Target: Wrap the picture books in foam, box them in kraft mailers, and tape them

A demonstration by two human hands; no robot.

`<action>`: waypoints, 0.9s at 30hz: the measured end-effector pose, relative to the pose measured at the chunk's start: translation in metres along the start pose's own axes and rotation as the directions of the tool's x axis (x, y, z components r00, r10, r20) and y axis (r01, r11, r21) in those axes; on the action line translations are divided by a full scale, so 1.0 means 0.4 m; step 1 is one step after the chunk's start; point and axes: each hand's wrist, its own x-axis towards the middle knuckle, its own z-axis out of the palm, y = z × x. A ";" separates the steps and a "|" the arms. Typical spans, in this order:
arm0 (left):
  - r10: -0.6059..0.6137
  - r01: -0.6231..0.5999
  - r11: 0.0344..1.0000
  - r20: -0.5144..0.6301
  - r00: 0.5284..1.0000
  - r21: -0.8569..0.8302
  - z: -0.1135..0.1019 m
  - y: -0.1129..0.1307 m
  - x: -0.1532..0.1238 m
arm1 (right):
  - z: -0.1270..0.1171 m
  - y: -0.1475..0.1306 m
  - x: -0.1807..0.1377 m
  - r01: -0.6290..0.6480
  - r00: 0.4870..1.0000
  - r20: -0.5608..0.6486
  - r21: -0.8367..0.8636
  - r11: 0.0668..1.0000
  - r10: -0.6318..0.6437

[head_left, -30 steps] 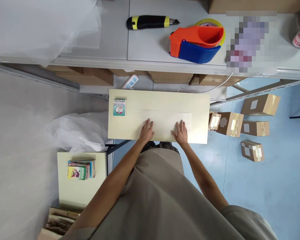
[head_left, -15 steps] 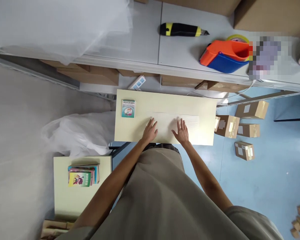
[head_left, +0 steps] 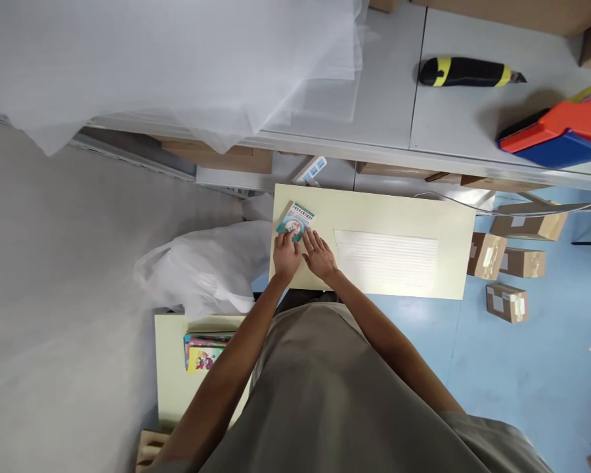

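Note:
A small teal-and-white book (head_left: 295, 221) lies tilted at the left end of the pale yellow table (head_left: 398, 213). My left hand (head_left: 286, 257) has its fingers closed on the book's lower edge. Close beside it, my right hand (head_left: 320, 255) reaches the book's lower right corner with fingers stretched out; its thumb points toward the left hand. Flat on the table to the right lies a thin whitish sheet (head_left: 387, 259) with fine parallel lines, touched by neither hand.
On the grey shelf (head_left: 389, 121) above are a black-and-yellow utility knife (head_left: 467, 72), an orange-and-blue tape dispenser (head_left: 561, 135) and white translucent sheets (head_left: 177, 59). Colourful books (head_left: 204, 358) lie on a lower table (head_left: 170, 381). Taped cardboard boxes (head_left: 507, 302) stand on the blue floor.
Both hands have left the whitish sheet and moved left to the book. The book now lies rotated. My view has shifted left.

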 end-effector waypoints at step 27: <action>-0.376 0.446 0.821 0.250 0.892 -0.356 -0.008 0.174 -0.036 | -0.098 0.216 -0.134 -0.101 0.967 -0.096 0.705 0.702 0.236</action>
